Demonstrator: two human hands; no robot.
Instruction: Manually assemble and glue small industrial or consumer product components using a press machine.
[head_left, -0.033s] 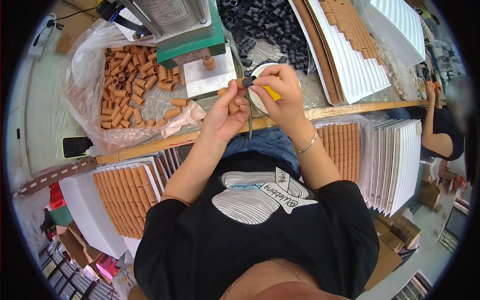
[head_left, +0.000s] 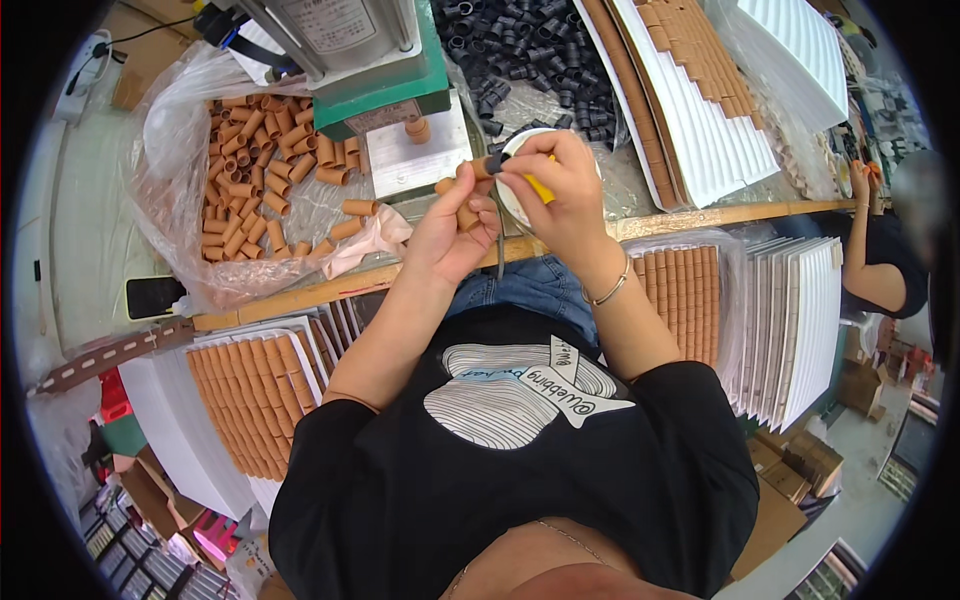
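An orange-brown tube (head_left: 480,168) is held between the thumb and fingers of my left hand (head_left: 450,235). More orange tubes (head_left: 466,216) are tucked in that hand's curled fingers. At the first tube's right end sits a short black collar (head_left: 497,162), pinched by the thumb and fingertips of my right hand (head_left: 562,180). How far the collar is on the tube, I cannot tell. Under my right hand is a white round dish (head_left: 514,204) with something yellow (head_left: 541,190) in it, partly hidden. Just beyond my hands, an orange piece (head_left: 417,131) stands on a metal plate (head_left: 395,175).
A green-based press (head_left: 385,100) stands over the plate. Loose orange tubes (head_left: 240,185) fill a plastic bag at left; black collars (head_left: 545,60) are heaped beyond the dish. White ridged trays (head_left: 690,130) of tubes lie at right. Another person's hand (head_left: 860,180) is at far right.
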